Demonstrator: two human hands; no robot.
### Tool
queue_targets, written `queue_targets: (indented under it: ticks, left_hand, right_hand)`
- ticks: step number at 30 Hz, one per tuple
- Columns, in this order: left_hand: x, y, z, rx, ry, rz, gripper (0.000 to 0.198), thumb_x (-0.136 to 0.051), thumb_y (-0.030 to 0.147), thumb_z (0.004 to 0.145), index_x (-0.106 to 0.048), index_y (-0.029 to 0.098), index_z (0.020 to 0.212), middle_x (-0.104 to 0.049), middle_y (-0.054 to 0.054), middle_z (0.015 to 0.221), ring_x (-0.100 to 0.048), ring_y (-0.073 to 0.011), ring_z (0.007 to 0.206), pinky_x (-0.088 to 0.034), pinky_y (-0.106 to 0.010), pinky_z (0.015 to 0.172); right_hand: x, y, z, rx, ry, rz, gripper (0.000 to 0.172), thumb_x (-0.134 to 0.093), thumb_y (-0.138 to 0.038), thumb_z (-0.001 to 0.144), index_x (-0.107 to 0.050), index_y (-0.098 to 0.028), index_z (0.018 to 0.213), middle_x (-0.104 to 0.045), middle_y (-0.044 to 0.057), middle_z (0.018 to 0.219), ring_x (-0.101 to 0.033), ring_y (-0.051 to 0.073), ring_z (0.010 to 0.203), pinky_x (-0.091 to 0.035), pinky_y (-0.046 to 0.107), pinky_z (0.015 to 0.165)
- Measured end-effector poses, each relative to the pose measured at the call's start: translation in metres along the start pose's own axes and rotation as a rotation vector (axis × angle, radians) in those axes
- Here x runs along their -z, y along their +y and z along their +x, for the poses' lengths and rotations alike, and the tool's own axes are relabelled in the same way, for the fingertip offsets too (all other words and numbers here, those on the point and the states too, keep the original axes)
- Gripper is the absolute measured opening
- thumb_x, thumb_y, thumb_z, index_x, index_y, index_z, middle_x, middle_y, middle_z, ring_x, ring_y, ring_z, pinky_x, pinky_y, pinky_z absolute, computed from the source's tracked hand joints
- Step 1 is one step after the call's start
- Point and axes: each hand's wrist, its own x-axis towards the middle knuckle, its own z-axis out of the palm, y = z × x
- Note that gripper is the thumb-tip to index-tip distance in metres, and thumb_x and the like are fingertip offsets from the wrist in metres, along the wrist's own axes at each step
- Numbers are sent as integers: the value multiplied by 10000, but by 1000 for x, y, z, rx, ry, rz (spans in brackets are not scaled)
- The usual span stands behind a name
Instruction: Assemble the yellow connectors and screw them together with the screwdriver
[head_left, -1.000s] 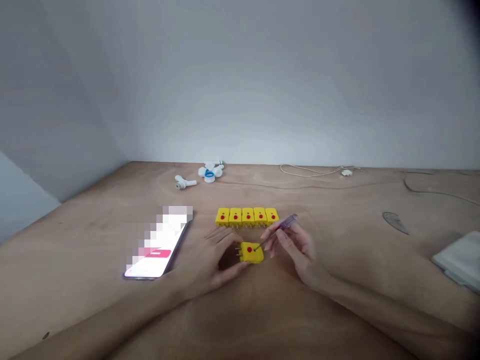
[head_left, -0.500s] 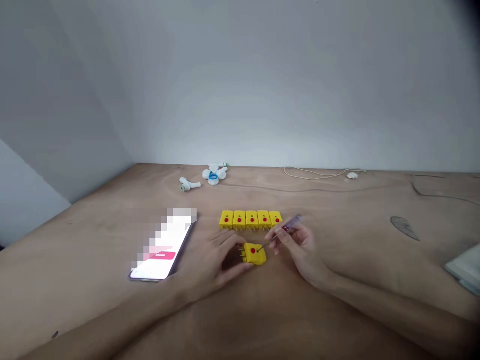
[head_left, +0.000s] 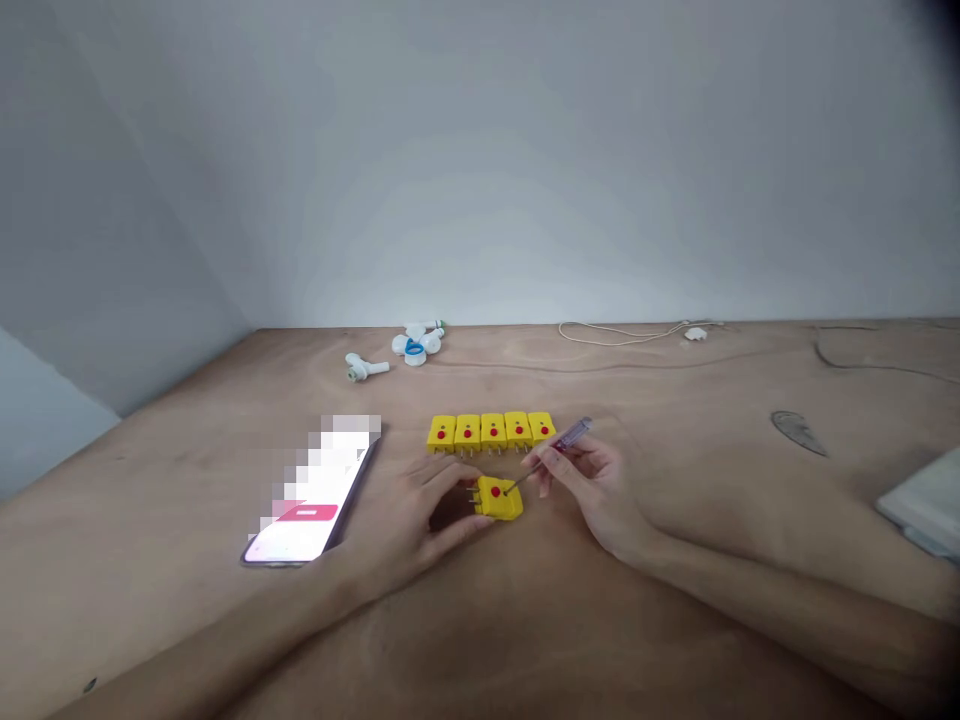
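Note:
A yellow plug (head_left: 499,498) with a red button lies on the wooden table, its metal pins pointing left. My left hand (head_left: 420,505) grips it between thumb and fingers at the pin end. In my right hand (head_left: 589,485) is a small screwdriver (head_left: 574,433) with a clear purplish handle, pinched and slanted down to the left. Its tip meets the plug's top face at the small hole right of the red button. Just behind, several matching yellow plugs (head_left: 493,431) stand side by side in a row, pins toward me.
A lit phone (head_left: 319,500) lies left of my left hand. White fittings (head_left: 367,368) and a white piece with a blue ring (head_left: 415,350) are at the back. A thin cord (head_left: 622,340) runs near the wall. A pale object (head_left: 926,505) sits at the right edge.
The whole view has shifted slightly, so the objects appear a little further left. Both hands keep their holds, and the screwdriver tip remains on the plug.

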Motion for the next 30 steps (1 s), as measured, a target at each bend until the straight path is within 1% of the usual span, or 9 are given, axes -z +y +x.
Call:
queue_targets:
  ticks: [3,5,10,16,20,22,25,27,30]
  left_hand:
    - [1,2,0,21,0,9,277,-603,442,989,-661,234,1163,-702,-73,1117,-656,-261,1017,-543,-404,899]
    - [1,3,0,21,2,17,275,-600,441,991,-665,238,1164,-702,-72,1128,-655,-265,1034,-541,-408,910]
    - [0,1,-1,17,7,14,257,-602,418,995,-666,249,1178,-704,-66,1151,-656,-265,1052,-541,-405,919]
    - [-2,-2,-1,15,14,11,263,-602,433,997,-669,245,1168,-708,-67,1145,-659,-267,1041,-540,-408,913]
    - [-2,-2,-1,6,18,8,261,-601,427,1000,-665,248,1178,-708,-65,1153,-655,-265,1046,-531,-405,923]
    - [-2,-2,-1,2,16,10,260,-604,420,999,-662,248,1185,-706,-61,1150,-656,-261,1044,-532,-398,919]
    - [-1,-3,-1,-3,11,12,262,-603,421,998,-661,244,1183,-706,-58,1139,-657,-256,1036,-537,-392,905]
    - [-1,-3,-1,-2,13,13,267,-602,432,997,-665,243,1175,-708,-59,1131,-658,-255,1028,-539,-395,903]
    - [-1,-2,-1,4,10,20,275,-598,440,998,-665,245,1180,-707,-60,1139,-656,-261,1040,-538,-403,916]
  right_hand:
    - [0,1,1,-11,7,17,295,-820,-466,809,-755,-179,829,-775,67,821,-669,158,622,-566,272,571]
    - [0,1,1,-5,7,20,298,-811,-473,815,-766,-179,839,-772,68,817,-665,164,625,-570,286,578]
    - [0,0,-2,33,-63,23,273,-740,-452,896,-783,-189,955,-768,73,875,-677,160,668,-575,280,603]
    - [1,1,-5,79,-148,21,243,-633,-401,989,-747,-196,1053,-741,73,924,-695,169,734,-589,284,636]
    - [2,1,-5,87,-170,11,240,-594,-391,1013,-731,-204,1072,-737,70,941,-700,167,744,-589,286,647]
    - [2,0,-5,81,-177,13,226,-617,-390,1001,-723,-209,1085,-743,67,949,-703,164,747,-587,282,650]
    - [1,1,-5,56,-144,55,216,-716,-381,937,-692,-218,1075,-763,50,913,-709,158,728,-585,268,641]
    - [0,1,-5,42,-104,78,216,-768,-371,894,-668,-217,1008,-776,41,879,-709,154,696,-583,262,627]
    - [-2,1,-3,57,-57,66,219,-777,-379,882,-645,-205,903,-787,53,859,-707,159,665,-582,267,602]
